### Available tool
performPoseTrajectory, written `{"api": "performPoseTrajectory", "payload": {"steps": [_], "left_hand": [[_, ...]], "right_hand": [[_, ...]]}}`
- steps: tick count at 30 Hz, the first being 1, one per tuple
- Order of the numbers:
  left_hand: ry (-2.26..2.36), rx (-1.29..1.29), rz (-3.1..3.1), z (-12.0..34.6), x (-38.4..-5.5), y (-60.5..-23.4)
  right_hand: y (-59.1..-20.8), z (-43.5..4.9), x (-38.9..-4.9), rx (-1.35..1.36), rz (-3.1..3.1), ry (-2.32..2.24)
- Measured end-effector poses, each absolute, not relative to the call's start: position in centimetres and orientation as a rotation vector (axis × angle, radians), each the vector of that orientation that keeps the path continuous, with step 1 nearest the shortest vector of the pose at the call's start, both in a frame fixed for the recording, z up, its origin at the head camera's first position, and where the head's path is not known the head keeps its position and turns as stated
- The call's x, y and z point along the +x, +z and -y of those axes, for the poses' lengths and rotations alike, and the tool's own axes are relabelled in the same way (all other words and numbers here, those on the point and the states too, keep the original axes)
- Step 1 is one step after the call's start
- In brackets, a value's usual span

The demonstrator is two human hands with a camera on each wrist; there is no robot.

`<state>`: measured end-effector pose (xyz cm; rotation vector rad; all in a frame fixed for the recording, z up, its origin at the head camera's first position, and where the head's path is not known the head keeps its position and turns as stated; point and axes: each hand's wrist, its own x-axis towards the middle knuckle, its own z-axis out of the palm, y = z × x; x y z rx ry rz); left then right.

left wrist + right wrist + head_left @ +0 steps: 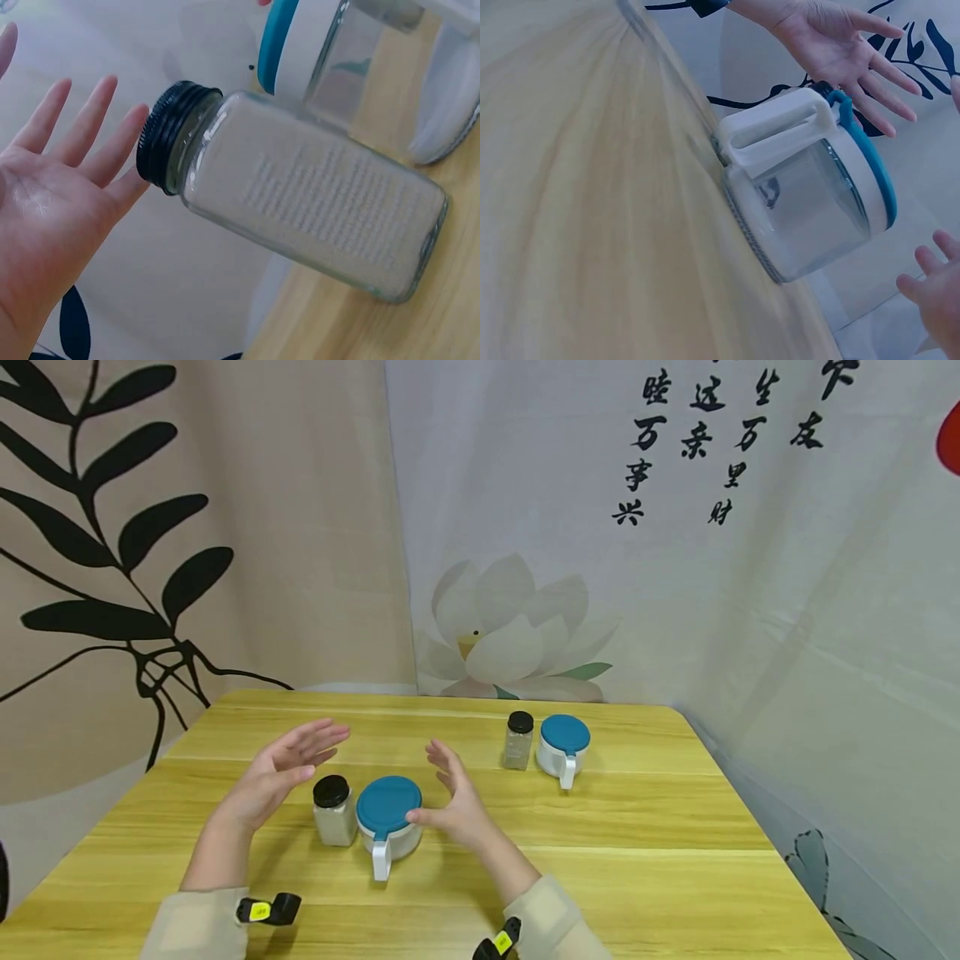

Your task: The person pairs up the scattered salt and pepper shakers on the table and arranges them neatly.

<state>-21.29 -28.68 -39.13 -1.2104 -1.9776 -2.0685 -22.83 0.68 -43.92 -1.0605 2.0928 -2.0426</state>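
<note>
Side by side on the table stand a square glass spice jar [335,825] with a black screw lid and a round glass seasoning jar [390,806] with a blue lid and white handle. My left hand [273,777] is held, fingers spread, on the left of the spice jar. To the right of the seasoning jar is my right hand [459,806], its thumb overlapping the blue lid's edge in the head view. Pale contents and raised lettering show on the spice jar [315,202] in the left wrist view. The seasoning jar [802,214] has some white contents low down.
Farther back on the right of the wooden table [637,860] stand another black-lidded jar [517,747] and another blue-lidded jar [564,747] with a white handle. Printed cloth [322,527] hangs behind the table's far edge.
</note>
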Motion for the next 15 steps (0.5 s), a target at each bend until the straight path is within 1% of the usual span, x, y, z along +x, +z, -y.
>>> {"api": "performPoseTrajectory", "payload": {"steps": [3, 10, 15], "left_hand": [[-2.057, -1.209, 1.975, 28.5, -21.1, -38.9], [-2.041, -1.076, 2.029, 28.0, -20.8, -38.2], [-2.038, -1.089, 1.986, 27.5, -20.7, -37.8]], "right_hand": [[-43.8, -0.8, -22.9, -1.076, -2.102, -2.055], [-43.2, -1.1, -22.8, -1.098, -2.115, -2.061], [-41.5, -1.6, -21.9, -1.122, -2.094, -2.064]]}}
